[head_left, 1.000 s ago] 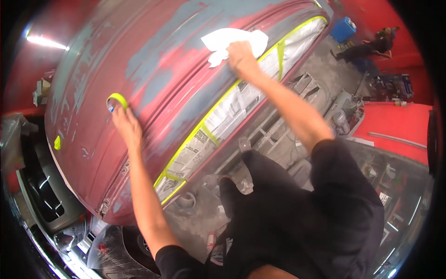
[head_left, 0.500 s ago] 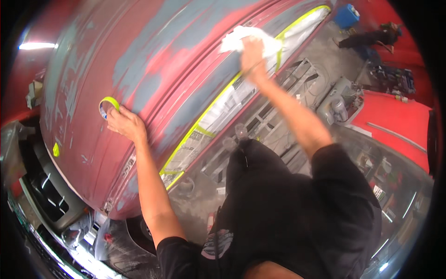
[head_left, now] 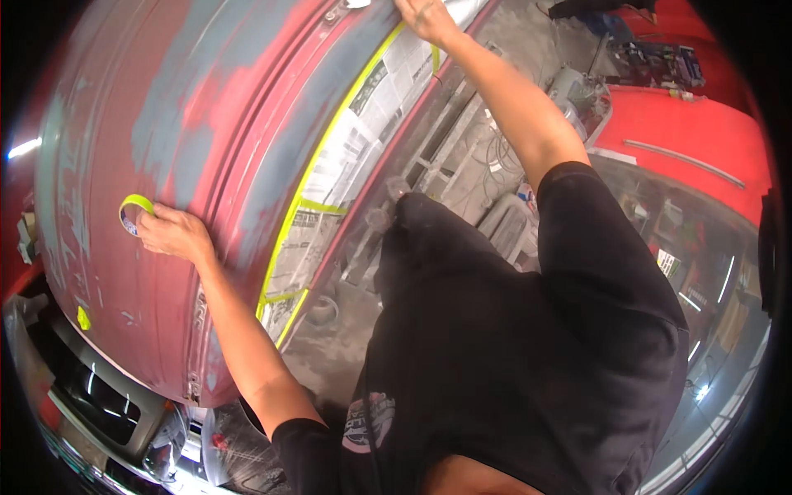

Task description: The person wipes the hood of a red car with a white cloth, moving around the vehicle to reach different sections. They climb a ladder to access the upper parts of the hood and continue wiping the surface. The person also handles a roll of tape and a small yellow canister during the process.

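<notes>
My left hand (head_left: 175,234) rests on the dull red vehicle panel (head_left: 107,280). Its fingers are closed on a roll of yellow-green masking tape (head_left: 142,201), which stands out past the fingertips. Far off at the top edge, my right hand (head_left: 426,18) reaches over the panel's masked side, its fingertips partly cut off by the picture's edge. A bit of white cloth (head_left: 356,3) shows left of that hand; the rest of it is out of sight. Grey filler patches (head_left: 169,91) cover parts of the panel. Newspaper (head_left: 355,148) edged with yellow-green tape lines its right side.
A scrap of yellow-green tape (head_left: 83,318) sticks to the panel at left. To the right are a red car panel (head_left: 685,140) and a car's glass (head_left: 660,264). Metal framing (head_left: 450,136) and cables lie below the masked edge. Another person's dark-clothed legs show at the top right.
My right hand has moved up to the top edge, and most of the cloth has left the picture. The view has shifted; my left hand still holds the tape roll against the panel.
</notes>
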